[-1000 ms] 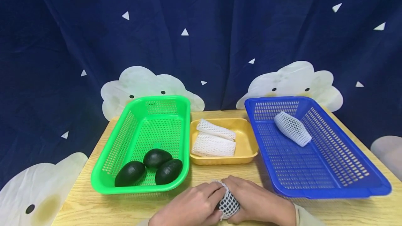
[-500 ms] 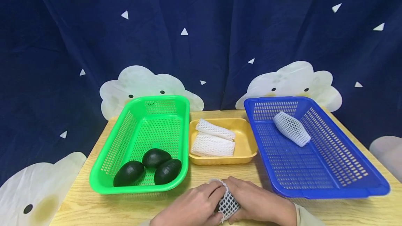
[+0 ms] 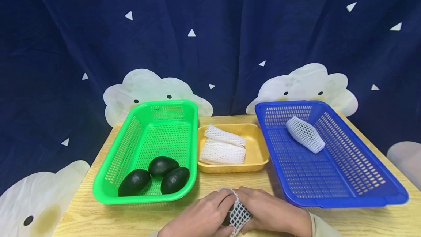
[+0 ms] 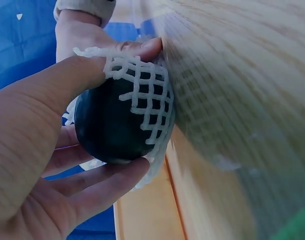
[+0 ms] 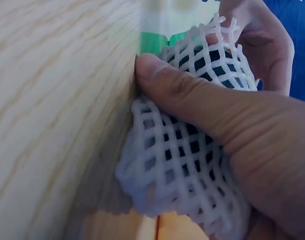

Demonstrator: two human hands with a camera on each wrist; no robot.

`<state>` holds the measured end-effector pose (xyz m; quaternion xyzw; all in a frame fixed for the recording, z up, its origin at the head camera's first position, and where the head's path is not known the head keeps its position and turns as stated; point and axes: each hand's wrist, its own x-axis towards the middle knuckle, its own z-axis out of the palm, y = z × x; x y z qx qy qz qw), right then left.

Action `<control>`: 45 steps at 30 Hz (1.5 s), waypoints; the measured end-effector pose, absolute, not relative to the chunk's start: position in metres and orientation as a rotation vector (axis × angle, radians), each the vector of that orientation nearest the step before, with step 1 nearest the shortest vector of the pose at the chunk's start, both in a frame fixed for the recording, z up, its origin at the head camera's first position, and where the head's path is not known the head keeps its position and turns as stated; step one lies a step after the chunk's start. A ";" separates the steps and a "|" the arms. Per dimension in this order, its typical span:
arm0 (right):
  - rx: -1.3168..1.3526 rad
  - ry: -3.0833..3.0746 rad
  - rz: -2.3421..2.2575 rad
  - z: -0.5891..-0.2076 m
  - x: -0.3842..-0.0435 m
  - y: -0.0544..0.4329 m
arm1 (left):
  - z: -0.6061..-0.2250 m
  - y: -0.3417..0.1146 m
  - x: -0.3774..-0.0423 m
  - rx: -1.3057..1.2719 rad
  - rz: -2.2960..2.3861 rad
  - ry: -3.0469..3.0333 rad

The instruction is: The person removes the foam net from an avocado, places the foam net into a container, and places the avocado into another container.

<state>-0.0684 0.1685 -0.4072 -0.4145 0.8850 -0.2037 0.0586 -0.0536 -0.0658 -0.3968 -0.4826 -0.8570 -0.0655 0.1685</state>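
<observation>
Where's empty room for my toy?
The green basket is bare behind dark fruits; the blue basket is bare in front of the netted bundle. Crowded: the left of the yellow tray, under net sleeves, and the near table, where left hand and right hand hold a half-netted fruit.

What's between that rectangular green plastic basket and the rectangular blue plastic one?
A shallow yellow plastic tray holding white mesh foam sleeves. The head view shows it between the green basket and the blue basket.
</observation>
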 end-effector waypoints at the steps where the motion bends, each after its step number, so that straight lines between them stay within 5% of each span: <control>1: -1.265 2.684 -0.618 -0.407 -0.068 0.168 | -0.397 -0.066 -0.054 -1.371 -0.189 -2.438; 45: -1.238 2.785 -0.546 -0.412 -0.067 0.163 | -0.404 -0.063 -0.052 -1.354 -0.256 -2.637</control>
